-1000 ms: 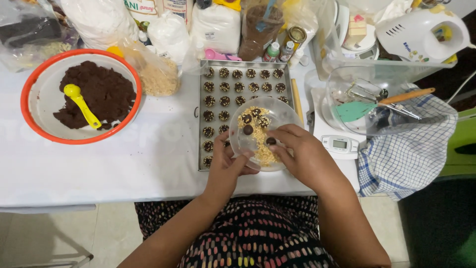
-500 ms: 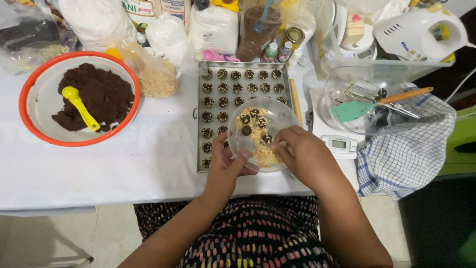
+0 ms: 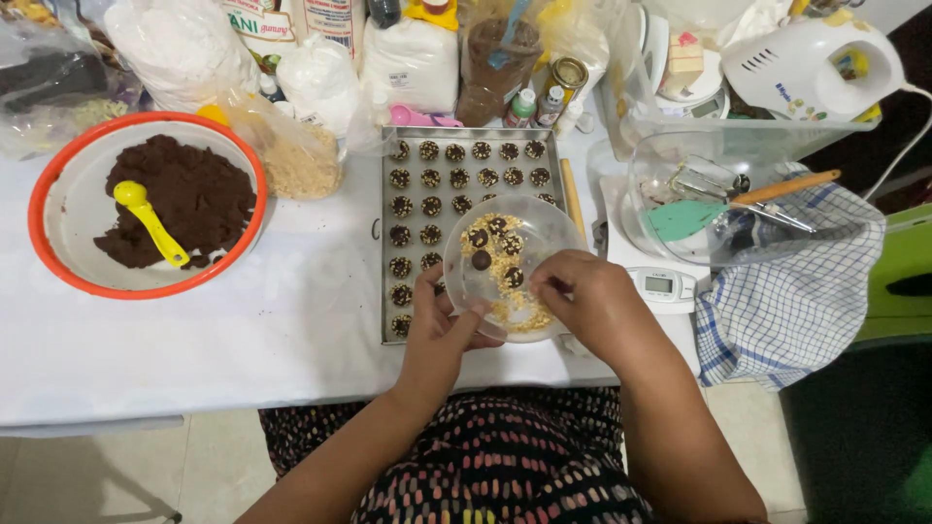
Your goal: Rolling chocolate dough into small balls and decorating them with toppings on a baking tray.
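My left hand (image 3: 442, 335) grips the near left rim of a small clear bowl (image 3: 555, 225) held over a metal baking tray (image 3: 383, 291). Chopped nuts and a few dark dough balls (image 3: 482, 259) lie in the bowl. My right hand (image 3: 592, 301) is at the bowl's near right edge, fingertips pinched together over the nuts; whether something is between them is hidden. Several nut-coated balls (image 3: 431, 179) stand in rows on the tray's far and left parts.
An orange-rimmed bowl (image 3: 58, 272) with dark dough and a yellow scoop (image 3: 150, 221) sits at the left. Bags and bottles line the back. A glass bowl with whisks and a spatula (image 3: 687, 217), a scale (image 3: 662, 285), a hand mixer (image 3: 811, 60) and a checked cloth (image 3: 796, 291) are at the right.
The clear bowl has tilted and shifted slightly, and the dough balls have rolled about in the nuts. My right hand has slid from the bowl's near middle to its right edge.
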